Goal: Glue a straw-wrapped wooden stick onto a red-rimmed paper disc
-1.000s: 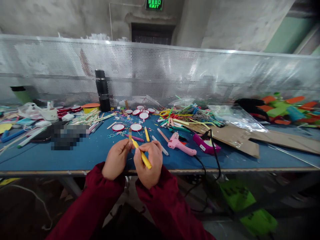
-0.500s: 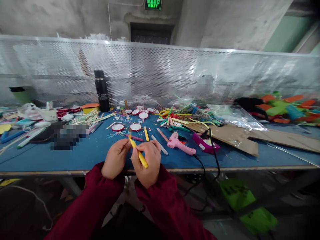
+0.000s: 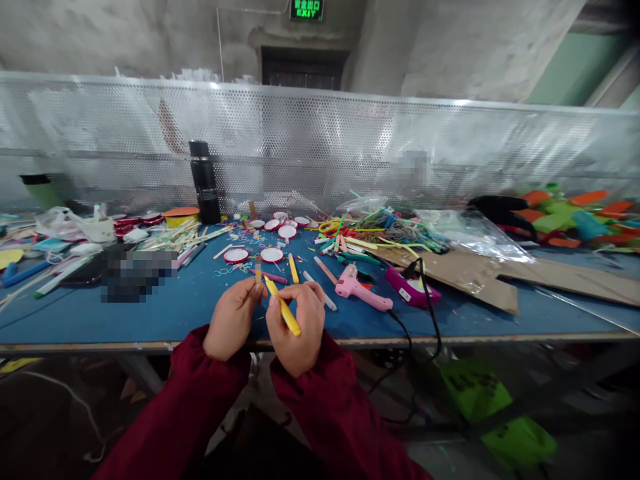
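From where I stand, it all comes down to the narrow gap between two fingertip grips, held close together over the near edge of the blue table (image 3: 210, 313); the left hand (image 3: 233, 317) has thumb and fingers pinched on a narrow strip (image 3: 258, 268), which pokes out past the fingertips, its long axis pointing nearly straight away from the person; the right hand (image 3: 299, 327) is closed in a pen grip on a yellow marker (image 3: 287, 316), which slants across, its tapered end up and to the left, its blunt end back toward the right wrist; that tapered end sits just to the right of the strip, so the right hand is the nearer one to it after the left, though I cannot tell whether they touch; beyond both lie a purple pen (image 3: 276, 277) and a red-rimmed disc (image 3: 272, 256).
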{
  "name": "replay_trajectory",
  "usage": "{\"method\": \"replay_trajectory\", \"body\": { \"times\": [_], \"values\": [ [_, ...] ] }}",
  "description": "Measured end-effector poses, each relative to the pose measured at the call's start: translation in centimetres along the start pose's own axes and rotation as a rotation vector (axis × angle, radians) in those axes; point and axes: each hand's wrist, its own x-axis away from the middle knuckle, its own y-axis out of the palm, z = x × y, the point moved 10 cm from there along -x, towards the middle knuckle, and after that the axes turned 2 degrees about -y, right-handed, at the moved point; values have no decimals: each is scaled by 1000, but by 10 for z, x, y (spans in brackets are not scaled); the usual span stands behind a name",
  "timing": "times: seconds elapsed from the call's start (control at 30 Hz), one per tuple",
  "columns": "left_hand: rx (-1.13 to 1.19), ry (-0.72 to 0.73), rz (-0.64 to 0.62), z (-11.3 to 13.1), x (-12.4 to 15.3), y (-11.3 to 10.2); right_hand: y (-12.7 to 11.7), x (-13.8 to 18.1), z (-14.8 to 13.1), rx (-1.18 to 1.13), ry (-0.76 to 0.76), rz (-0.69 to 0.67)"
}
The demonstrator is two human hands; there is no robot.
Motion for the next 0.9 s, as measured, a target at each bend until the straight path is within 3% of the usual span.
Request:
{"method": "replay_trajectory", "body": {
  "times": [0.9],
  "values": [
    [5, 1, -15, 2, 0, 1, 3, 1, 0, -30, -14, -22]
  ]
}}
